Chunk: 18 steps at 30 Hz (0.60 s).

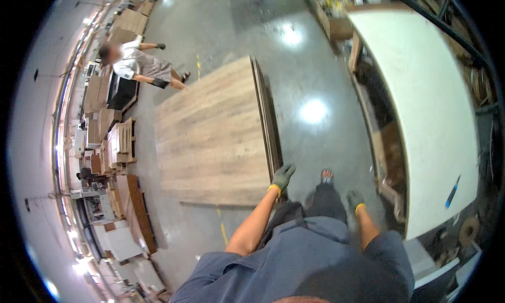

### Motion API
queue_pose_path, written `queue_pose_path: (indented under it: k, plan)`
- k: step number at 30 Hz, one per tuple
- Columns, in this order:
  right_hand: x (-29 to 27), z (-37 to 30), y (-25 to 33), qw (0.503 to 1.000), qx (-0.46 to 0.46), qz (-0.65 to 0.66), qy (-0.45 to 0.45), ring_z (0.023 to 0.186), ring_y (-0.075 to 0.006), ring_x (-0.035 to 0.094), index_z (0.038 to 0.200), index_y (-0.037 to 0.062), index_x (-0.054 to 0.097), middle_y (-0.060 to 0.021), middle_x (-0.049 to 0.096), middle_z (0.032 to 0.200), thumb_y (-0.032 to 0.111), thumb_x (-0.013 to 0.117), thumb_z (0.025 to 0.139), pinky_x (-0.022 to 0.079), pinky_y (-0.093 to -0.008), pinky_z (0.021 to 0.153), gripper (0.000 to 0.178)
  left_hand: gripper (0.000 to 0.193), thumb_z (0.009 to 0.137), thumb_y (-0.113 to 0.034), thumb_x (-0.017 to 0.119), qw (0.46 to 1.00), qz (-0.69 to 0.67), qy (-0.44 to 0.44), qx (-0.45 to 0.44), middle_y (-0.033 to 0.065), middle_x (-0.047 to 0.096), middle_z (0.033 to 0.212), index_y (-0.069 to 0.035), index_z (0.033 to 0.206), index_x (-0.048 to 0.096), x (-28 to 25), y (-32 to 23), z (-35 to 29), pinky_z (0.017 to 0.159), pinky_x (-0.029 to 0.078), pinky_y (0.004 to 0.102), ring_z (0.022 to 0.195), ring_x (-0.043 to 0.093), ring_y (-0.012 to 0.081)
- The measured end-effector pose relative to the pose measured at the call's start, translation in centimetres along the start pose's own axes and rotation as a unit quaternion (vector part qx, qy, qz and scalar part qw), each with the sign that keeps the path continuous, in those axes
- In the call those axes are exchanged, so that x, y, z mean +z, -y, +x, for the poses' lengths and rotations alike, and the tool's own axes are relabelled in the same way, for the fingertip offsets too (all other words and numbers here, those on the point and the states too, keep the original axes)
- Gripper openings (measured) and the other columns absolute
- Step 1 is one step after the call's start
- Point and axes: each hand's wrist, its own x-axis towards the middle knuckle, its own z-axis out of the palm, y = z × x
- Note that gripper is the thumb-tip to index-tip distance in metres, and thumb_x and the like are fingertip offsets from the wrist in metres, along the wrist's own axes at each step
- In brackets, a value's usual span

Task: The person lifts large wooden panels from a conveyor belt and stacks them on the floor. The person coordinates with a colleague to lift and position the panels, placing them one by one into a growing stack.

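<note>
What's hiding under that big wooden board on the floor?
Along the right side of the top board, you can see edges of more boards stacked under it. Their flat faces are covered, and so is whatever lies beneath the pile.

On the right, a long white-topped table [436,108] bears a slim blue tool [452,191] toward its near end; a tan ring-shaped roll [463,234] sits just beside that end. Along the left are cardboard boxes [93,95], a black box [118,92] and, nearer, a white box [122,243]
</note>
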Motion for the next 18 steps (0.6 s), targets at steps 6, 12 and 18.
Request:
queue_pose_path:
  k: [6,12,18]
  plan:
    - [-1.3,6.9,-0.6,0.971,0.199,0.129,0.035,0.065,-0.0248,0.062,0.089,0.0056,0.067,-0.0127,0.066,0.076,0.039,0.049,0.089,0.047,-0.0401,0.065,0.038,0.058,0.093,-0.052,0.043,0.993,0.099,0.008,-0.070,0.0199,0.067,0.102,0.001,0.103,0.065,-5.3,9.8,-3.5,0.088,0.045,0.0411,0.098,0.061,0.0367]
    - [-15.4,13.6,12.4,0.881,0.235,0.232,0.338,0.068,-0.0184,0.055,0.121,0.0100,0.061,-0.0110,0.067,0.095,0.067,0.052,0.082,0.047,-0.0385,0.066,0.069,0.032,0.088,-0.027,0.046,0.937,0.327,0.103,-0.064,0.0175,0.064,0.114,-0.010,0.108,0.065,-3.1,24.4,-14.2,0.091,0.046,0.0450,0.109,0.059,0.0348]
    - [-18.7,17.8,17.2,0.909,0.144,0.184,0.344,0.075,-0.0197,0.054,0.122,0.0094,0.060,-0.0112,0.066,0.100,0.065,0.052,0.082,0.046,-0.0383,0.070,0.069,0.031,0.088,-0.027,0.045,0.959,0.196,0.092,-0.184,0.0165,0.066,0.109,-0.010,0.104,0.066,-4.2,26.0,-13.8,0.086,0.048,0.0454,0.101,0.061,0.0347]
